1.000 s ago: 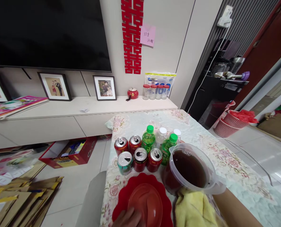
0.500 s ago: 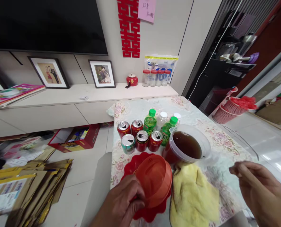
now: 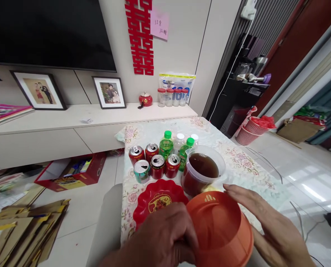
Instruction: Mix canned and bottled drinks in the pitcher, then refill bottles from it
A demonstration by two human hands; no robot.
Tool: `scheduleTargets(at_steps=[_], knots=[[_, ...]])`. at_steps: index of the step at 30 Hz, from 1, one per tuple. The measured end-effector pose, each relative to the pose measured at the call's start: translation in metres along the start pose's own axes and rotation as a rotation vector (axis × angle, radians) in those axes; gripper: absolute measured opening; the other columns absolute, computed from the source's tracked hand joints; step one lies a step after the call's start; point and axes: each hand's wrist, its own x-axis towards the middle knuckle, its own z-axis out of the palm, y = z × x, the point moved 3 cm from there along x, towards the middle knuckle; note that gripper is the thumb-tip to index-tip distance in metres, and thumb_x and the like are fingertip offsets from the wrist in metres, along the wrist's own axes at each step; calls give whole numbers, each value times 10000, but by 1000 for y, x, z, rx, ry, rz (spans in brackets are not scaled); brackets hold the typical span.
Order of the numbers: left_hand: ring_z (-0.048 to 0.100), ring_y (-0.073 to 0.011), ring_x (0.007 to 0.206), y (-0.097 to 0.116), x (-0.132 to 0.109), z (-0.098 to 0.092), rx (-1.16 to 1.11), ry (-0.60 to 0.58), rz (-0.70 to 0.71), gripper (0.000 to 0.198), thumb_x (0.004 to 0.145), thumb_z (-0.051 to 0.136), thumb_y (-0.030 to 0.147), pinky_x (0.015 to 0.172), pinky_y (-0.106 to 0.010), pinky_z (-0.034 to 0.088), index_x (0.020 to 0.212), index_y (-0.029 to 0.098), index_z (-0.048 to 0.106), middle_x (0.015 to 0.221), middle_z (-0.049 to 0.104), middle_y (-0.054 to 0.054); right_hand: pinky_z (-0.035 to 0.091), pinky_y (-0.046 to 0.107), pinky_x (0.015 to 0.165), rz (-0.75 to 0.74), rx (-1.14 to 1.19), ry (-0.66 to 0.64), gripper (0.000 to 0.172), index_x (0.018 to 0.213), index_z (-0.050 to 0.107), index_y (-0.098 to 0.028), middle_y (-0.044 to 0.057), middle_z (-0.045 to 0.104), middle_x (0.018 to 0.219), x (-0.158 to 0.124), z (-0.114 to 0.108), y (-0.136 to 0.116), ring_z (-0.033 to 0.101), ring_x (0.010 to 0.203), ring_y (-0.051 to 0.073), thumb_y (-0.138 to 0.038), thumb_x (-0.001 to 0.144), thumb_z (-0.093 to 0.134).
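My left hand (image 3: 165, 241) grips the near rim of an orange plastic bowl (image 3: 219, 230), lifted above the table's front edge with its hollow facing me. My right hand (image 3: 271, 230) lies open with fingers stretched along the bowl's right side, touching it. Behind the bowl stands a clear pitcher of dark brown liquid (image 3: 201, 174). A red scalloped plate (image 3: 157, 202) lies bare on the flowered tablecloth (image 3: 246, 167) to the left. Beyond it are several red cans (image 3: 157, 166), one teal can (image 3: 141, 171) and green-capped bottles (image 3: 165, 144).
A long low white cabinet (image 3: 71, 126) with framed photos, a red teapot and jars runs along the wall under a dark TV. Flattened cardboard (image 3: 23, 230) and a red box (image 3: 71, 174) lie on the floor at left. Pink baskets (image 3: 250, 129) stand at right.
My left hand has lifted the orange bowl off the red plate and brought it right and nearer. My right hand came in against its side. The yellow cloth is now hidden behind the bowl.
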Motion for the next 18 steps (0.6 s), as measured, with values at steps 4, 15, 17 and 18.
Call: scheduleTargets(at_steps=[4, 15, 17, 18], knots=[[618, -128, 740, -4, 30, -7, -433, 0, -130, 151, 857, 789, 215, 660, -219, 467, 779, 206, 660, 809, 680, 24, 635, 246, 961, -17, 45, 14, 458, 1484, 598, -363, 24, 785, 1250, 36, -10, 13, 775, 1101, 179, -224, 1048, 581], [599, -98, 578, -25, 93, -17, -1012, 122, -90, 481, 723, 1000, 462, 581, -225, 480, 904, 163, 670, 692, 671, 25, 666, 318, 788, 255, 109, -111, 440, 1400, 670, -255, 80, 782, 1214, 104, -18, 52, 763, 964, 197, -520, 1053, 619], [608, -99, 616, -30, 101, -21, -1036, 117, -96, 479, 717, 1007, 437, 598, -222, 498, 931, 145, 693, 731, 673, 10, 671, 348, 820, 252, 132, -152, 507, 1424, 655, -235, 105, 761, 1286, 110, -22, 53, 762, 1014, 215, -564, 1040, 623], [616, -100, 639, -32, 105, -23, -1047, 111, -101, 480, 711, 1012, 424, 609, -219, 509, 946, 135, 709, 764, 683, -2, 670, 363, 857, 228, 150, -173, 551, 1463, 629, -239, 116, 732, 1362, 113, -24, 52, 753, 1088, 230, -577, 1028, 640]])
